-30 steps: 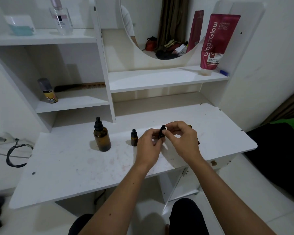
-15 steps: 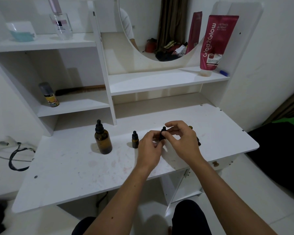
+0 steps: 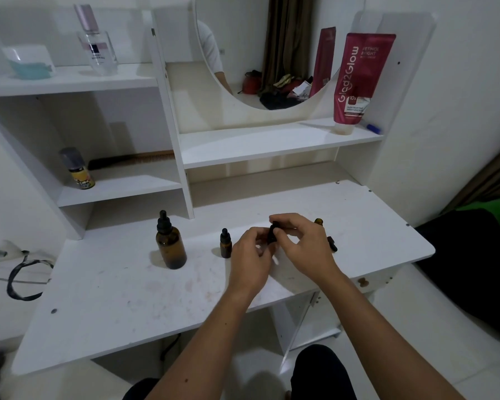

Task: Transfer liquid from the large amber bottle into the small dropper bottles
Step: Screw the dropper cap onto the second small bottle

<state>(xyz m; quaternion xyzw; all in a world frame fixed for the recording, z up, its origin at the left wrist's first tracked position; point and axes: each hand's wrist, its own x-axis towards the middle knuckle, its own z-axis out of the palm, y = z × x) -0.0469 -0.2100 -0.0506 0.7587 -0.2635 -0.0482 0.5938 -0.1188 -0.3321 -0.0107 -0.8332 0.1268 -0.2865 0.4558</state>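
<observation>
The large amber bottle [image 3: 170, 246] with a black dropper cap stands upright on the white table [image 3: 127, 298], left of my hands. A small capped dropper bottle [image 3: 225, 244] stands just left of my left hand. My left hand [image 3: 250, 261] grips a second small dropper bottle [image 3: 272, 234], mostly hidden by my fingers. My right hand [image 3: 300, 245] pinches that bottle's black cap from above. Behind my right hand an open small amber bottle [image 3: 318, 221] peeks out, and a loose black dropper cap [image 3: 332, 243] lies beside it.
Shelves rise behind the table: a small can [image 3: 77, 168] and a comb [image 3: 133, 158] at left, a perfume bottle [image 3: 97, 41] above, a red tube [image 3: 358, 79] at right. A round mirror [image 3: 260, 53] hangs centre. A black cable [image 3: 20, 278] lies left of the table.
The view has shifted slightly. Both hands stay on the small bottle, with my right fingers a little changed on its cap. The other bottles have not moved.
</observation>
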